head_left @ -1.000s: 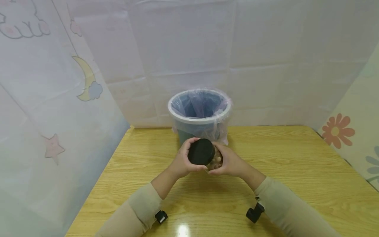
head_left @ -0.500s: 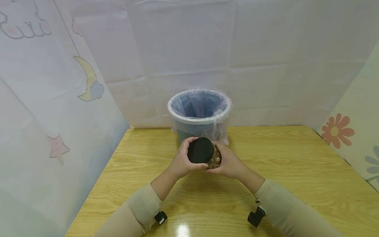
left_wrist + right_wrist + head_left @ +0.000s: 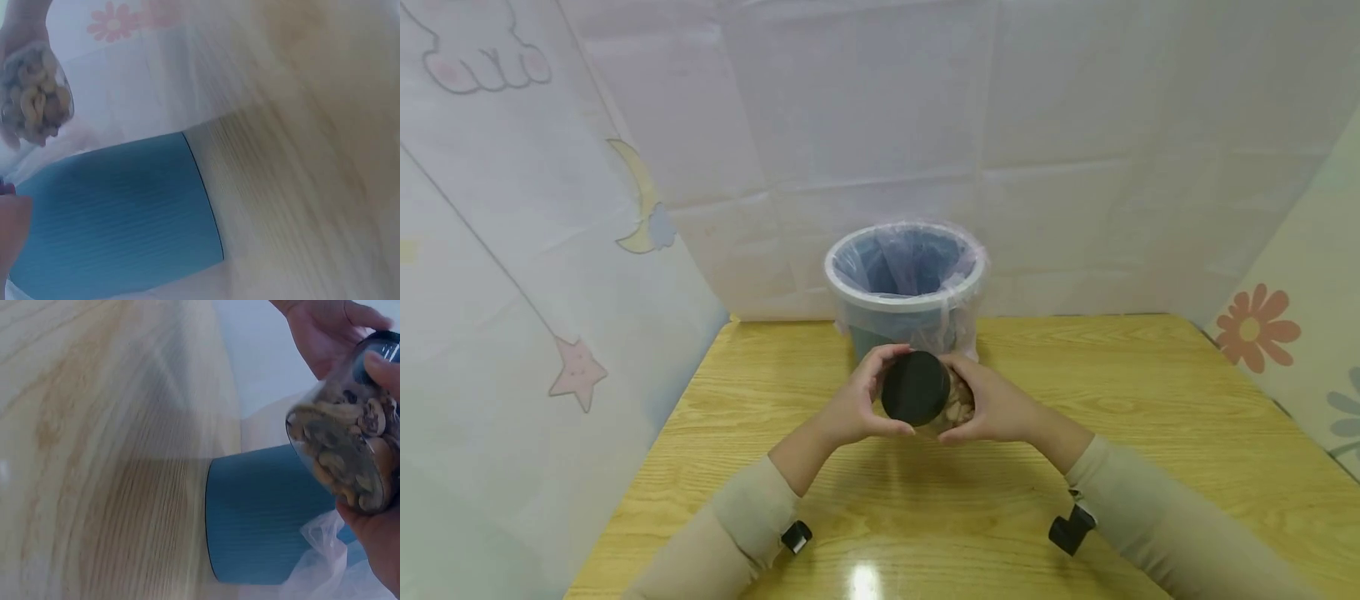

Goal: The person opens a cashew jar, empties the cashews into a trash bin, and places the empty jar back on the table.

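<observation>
A clear jar of cashews [image 3: 350,450] with a black lid [image 3: 916,388] is held tilted above the table, the lid turned toward the left and up. My right hand [image 3: 1003,406] grips the jar's body, thumb and fingers around its side. My left hand [image 3: 857,404] stands around the lid with fingers and thumb spread, and a gap shows between palm and lid. In the left wrist view, the cashew-filled jar [image 3: 36,94] is at the upper left, and only a bit of the left hand [image 3: 12,231] shows at the edge.
Behind the hands a blue bin [image 3: 857,342] with a white rim and a clear plastic liner [image 3: 958,329] stands on the wooden table [image 3: 1120,400]. White sheets with printed pictures rise at the back and both sides. Black wrist cameras [image 3: 1071,529] hang at the sleeves.
My left hand's fingers have loosened from the lid, leaving a gap. The jar has moved slightly right with my right hand, and both forearms have spread a little apart.
</observation>
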{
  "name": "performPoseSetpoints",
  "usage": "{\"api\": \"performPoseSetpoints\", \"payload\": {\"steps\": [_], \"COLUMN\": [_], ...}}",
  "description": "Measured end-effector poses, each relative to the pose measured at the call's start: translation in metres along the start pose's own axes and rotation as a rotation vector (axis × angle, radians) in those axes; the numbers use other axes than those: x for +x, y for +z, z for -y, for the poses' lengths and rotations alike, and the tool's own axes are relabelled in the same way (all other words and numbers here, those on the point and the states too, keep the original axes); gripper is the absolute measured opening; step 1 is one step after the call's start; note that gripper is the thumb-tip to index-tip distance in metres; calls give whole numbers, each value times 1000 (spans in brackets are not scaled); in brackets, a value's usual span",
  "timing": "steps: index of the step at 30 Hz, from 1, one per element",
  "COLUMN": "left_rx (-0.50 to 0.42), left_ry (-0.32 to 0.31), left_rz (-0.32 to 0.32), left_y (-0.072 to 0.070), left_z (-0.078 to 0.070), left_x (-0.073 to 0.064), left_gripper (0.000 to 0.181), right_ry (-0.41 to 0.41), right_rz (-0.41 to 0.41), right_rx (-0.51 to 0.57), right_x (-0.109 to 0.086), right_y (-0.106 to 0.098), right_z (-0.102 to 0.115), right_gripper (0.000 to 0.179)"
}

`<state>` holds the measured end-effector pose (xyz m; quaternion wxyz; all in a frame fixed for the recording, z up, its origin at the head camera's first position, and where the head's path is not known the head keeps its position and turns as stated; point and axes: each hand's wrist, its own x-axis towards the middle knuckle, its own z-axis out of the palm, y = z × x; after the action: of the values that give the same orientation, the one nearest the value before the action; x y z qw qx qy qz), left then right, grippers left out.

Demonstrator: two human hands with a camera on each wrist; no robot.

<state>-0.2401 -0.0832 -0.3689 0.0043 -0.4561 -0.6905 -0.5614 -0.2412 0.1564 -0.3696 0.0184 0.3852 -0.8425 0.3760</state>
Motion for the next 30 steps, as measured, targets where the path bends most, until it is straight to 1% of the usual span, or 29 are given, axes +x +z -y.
{"api": "performPoseSetpoints", "payload": {"steps": [4,6,9,11,13,17,21,24,26,30], "left_rx": [-7,-14,-25,-27,-23,-12,-11,-13,-20,-62], "left_ry": [2,1,20,33,44,71,95,108,119,142], "left_rz": [88,124,170,192,206,204,180,156,140,94], "left_y": [-4,-5,-5,-4,-3,-1,1,2,3,5], "left_z": [-13,-15,-16,-17,-17,-19,-18,-17,-16,-14], "left_x": [0,0,0,0,1,3,3,3,4,6], "left_gripper": [93,91,89,91,94,96,95,94,92,88], "right_ry": [-56,-106,-197,-246,-275,-281,-299,-291,-259,-170], "right_rz": [89,127,179,208,228,245,244,247,245,196], "right_rx": [59,96,142,151,153,166,165,156,159,142], "right_x": [-1,-1,0,1,2,3,3,3,3,2], "right_y": [-8,-12,-18,-22,-25,-25,-22,-20,-19,-20], "right_z": [-2,-1,7,14,20,20,9,-1,-4,-4], "right_gripper": [89,91,95,96,95,94,99,102,101,93]}}
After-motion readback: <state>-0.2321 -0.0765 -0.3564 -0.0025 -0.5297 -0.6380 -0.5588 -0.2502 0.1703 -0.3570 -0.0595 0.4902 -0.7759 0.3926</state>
